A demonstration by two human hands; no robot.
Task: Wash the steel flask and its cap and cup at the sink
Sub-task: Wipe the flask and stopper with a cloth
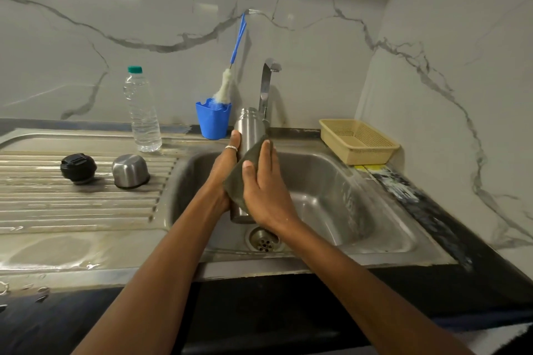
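I held the steel flask [250, 127] over the sink [331, 181], its long axis running away from me, open mouth towards the tap and base nearest me. My left grip [223, 179] was wrapped round its left side. My right grip [264, 190] clasped a scrub pad [239, 179] against its right side. The cap [78, 168] and the mouth-down cup [130, 170] sat well left on the surface [72, 204]. A blue holder [213, 122] held a bottle brush [223, 89].

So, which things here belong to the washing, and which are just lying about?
Job: steel flask, gripped by left hand; scrub pad in right hand; black cap; steel cup; sink.
Lying about: water bottle, blue tub with bottle brush, beige basket.
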